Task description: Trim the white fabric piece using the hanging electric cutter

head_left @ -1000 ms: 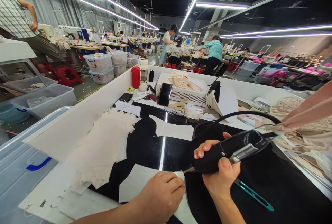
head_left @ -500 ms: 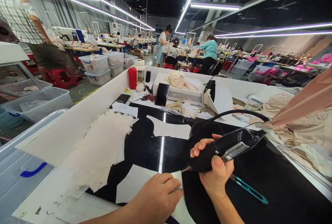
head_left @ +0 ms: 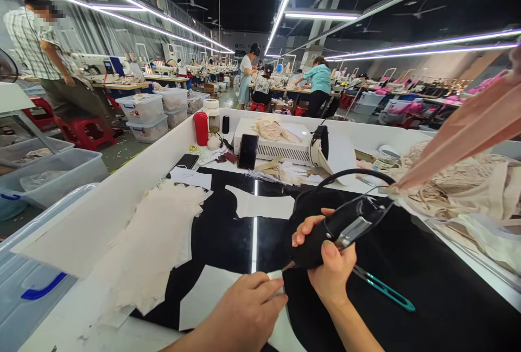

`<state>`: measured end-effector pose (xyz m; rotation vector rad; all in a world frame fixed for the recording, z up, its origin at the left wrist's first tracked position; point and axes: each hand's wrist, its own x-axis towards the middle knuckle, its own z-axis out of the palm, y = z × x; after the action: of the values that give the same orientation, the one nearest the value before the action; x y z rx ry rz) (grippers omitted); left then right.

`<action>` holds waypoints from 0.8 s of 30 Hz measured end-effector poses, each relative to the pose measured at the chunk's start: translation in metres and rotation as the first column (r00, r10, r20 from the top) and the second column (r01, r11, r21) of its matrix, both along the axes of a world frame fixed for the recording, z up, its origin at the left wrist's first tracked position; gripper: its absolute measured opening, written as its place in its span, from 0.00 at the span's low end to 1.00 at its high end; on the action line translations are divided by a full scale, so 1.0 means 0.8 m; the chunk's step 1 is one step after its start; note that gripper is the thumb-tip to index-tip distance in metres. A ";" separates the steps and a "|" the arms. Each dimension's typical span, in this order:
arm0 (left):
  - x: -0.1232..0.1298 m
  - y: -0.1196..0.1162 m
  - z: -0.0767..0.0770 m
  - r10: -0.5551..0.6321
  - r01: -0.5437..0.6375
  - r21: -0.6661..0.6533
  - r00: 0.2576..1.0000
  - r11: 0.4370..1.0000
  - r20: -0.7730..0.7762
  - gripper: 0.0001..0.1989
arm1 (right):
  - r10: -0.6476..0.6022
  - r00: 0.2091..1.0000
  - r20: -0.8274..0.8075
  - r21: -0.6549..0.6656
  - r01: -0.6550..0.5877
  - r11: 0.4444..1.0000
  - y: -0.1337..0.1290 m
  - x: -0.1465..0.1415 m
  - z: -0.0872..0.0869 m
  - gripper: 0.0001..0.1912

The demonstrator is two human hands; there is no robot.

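Note:
My right hand (head_left: 331, 265) is wrapped round a black corded hand tool (head_left: 321, 237) with a silver lever along its side. Its narrow metal tip points down and left, at the edge of a white fabric-like piece (head_left: 211, 291) on the black board (head_left: 222, 238). My left hand (head_left: 248, 303) pinches this piece's folded edge, with the fingertips close to the tip. Whether tip and piece touch, I cannot tell. To the right of my right hand lies a teal tool like tweezers (head_left: 388, 291). Farther up the board is another white cut piece (head_left: 260, 203).
A pile of cream cut pieces (head_left: 157, 238) lies at left. Behind the board stand a phone (head_left: 248, 151), a white machine box (head_left: 280, 148) and a red cup (head_left: 201, 128). Pink cloth (head_left: 456, 129) hangs taut to the tool. Cream straps (head_left: 459, 183) heap at right. Several people work beyond.
The whole view has shifted slightly. Both hands keep their grips, with the tool tip still at the white piece's edge. The person at far left shows more fully.

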<state>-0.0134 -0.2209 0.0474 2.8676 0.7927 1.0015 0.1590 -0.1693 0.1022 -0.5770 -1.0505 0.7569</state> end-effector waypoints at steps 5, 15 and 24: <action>0.001 0.002 0.001 -0.025 0.024 0.040 1.000 0.999 0.011 0.13 | 0.013 1.000 -0.012 0.001 -0.013 1.000 0.001 0.001 -0.004 0.22; -0.003 0.005 -0.001 -0.041 0.041 0.049 0.999 0.998 -0.004 0.14 | -0.002 1.000 -0.018 -0.013 0.001 1.000 -0.002 -0.004 -0.002 0.22; -0.002 0.007 -0.002 -0.042 0.045 0.098 0.999 0.994 -0.031 0.13 | -0.012 1.000 -0.011 -0.002 0.012 1.000 0.001 -0.004 -0.006 0.21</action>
<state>-0.0154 -0.2154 0.0457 2.9748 0.6977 1.0256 0.1559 -0.1688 0.0971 -0.5801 -1.0358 0.7500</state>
